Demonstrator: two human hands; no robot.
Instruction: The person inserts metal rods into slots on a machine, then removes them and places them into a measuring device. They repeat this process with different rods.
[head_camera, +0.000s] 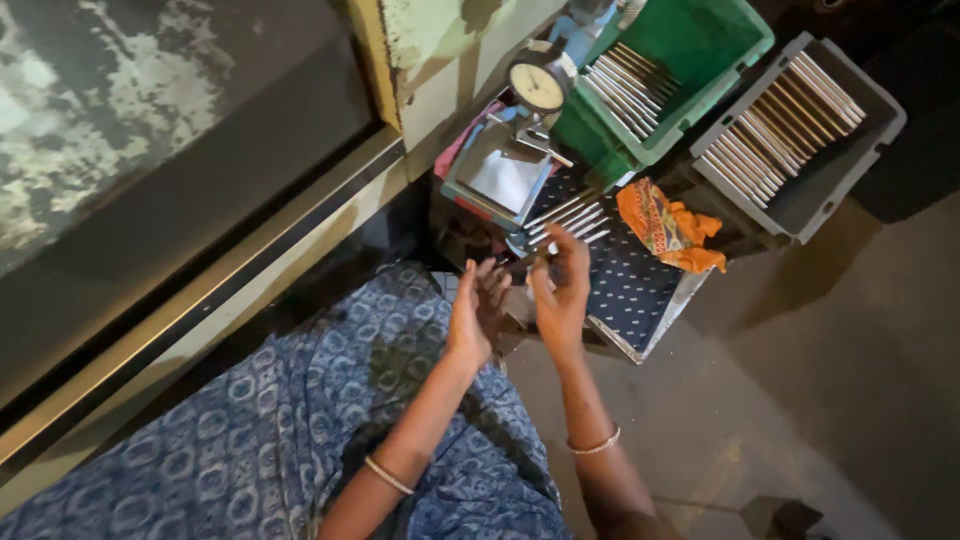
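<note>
Nearest the camera lies the person's lap in blue patterned cloth (250, 430), with both forearms reaching forward, a thin bangle on each wrist. The left hand (476, 312) is open, palm turned inward and fingers loosely spread, holding nothing that can be made out. The right hand (560, 290) is raised just beside it, fingers pinched on one end of a thin metal rod (525, 260) that points toward the left hand; the rod's near end is hard to see against the dark.

Judging by this, one rod is being held up and looked over between the hands; the next move likely calls for a steady pinch and a short reach to the gauge or the trays.

Just beyond the fingers, more metal rods (570, 220) lie fanned on a dark dotted cloth (630, 285) spread over a low table. To the right sits a crumpled orange rag (668, 228). Behind the rods stands a dial gauge (537, 87) with a round pale face on a flat grey stand. Farther off, a green tray (700, 45) and a grey tray (815, 190) each hold a row of rods. No labels or signs can be seen.
</note>
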